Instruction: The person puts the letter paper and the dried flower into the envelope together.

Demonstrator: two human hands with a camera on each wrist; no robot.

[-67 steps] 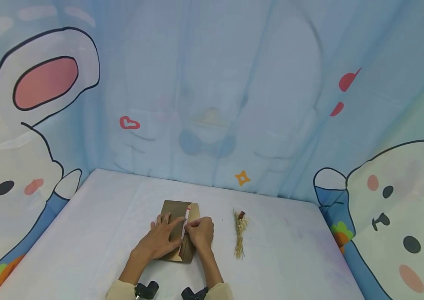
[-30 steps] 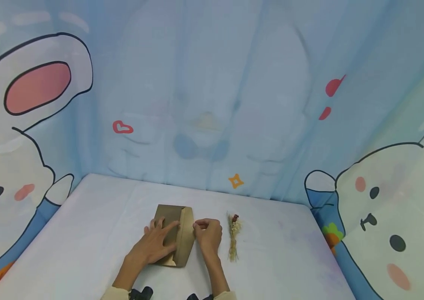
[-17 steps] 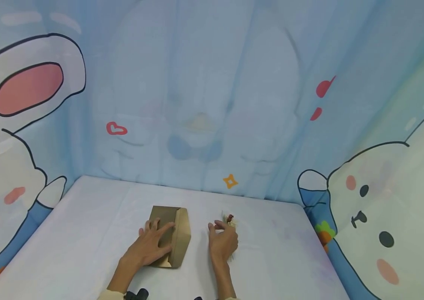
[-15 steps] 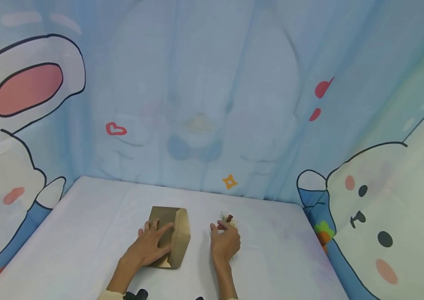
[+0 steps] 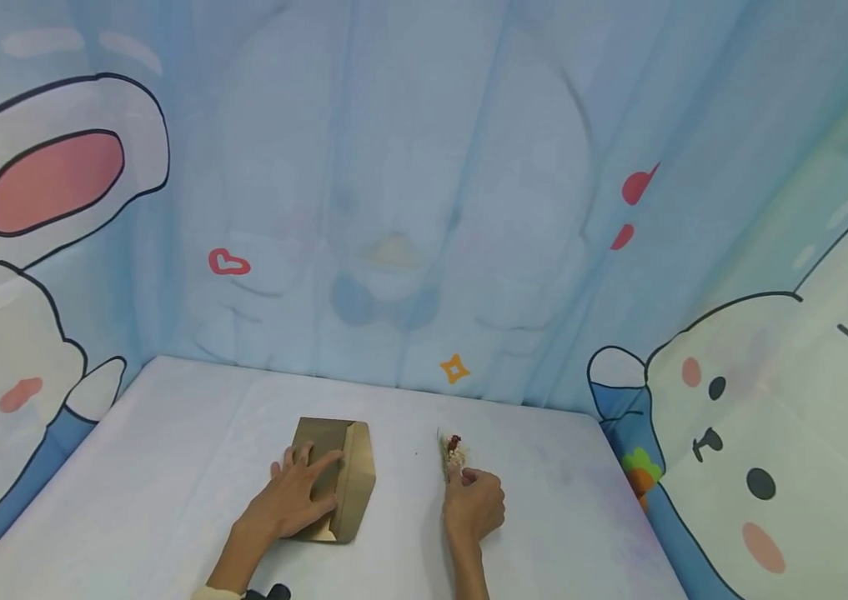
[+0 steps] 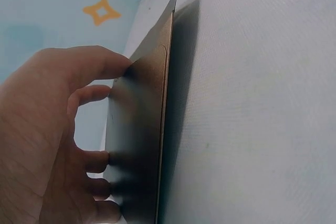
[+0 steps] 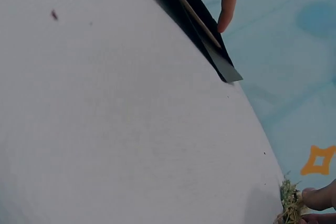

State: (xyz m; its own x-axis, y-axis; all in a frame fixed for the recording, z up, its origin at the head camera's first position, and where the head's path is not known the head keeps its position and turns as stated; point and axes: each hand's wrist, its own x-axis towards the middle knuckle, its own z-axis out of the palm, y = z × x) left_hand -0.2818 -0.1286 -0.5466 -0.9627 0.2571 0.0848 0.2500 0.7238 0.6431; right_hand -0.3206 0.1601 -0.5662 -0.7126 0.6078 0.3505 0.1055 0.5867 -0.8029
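On the counter (image 5: 198,442), left hand (image 5: 284,498) rests spread on gold envelope (image 5: 358,479); right hand (image 5: 474,504) pinches dried bouquet (image 5: 454,454), light grip likely best.

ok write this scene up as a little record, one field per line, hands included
left hand: fingers spread on the envelope
right hand: at the dried flowers; firmness of grip unclear
envelope: gold-brown, flat on the table
flap: open, on the flowers' side
table: white
backdrop: blue, cartoon print
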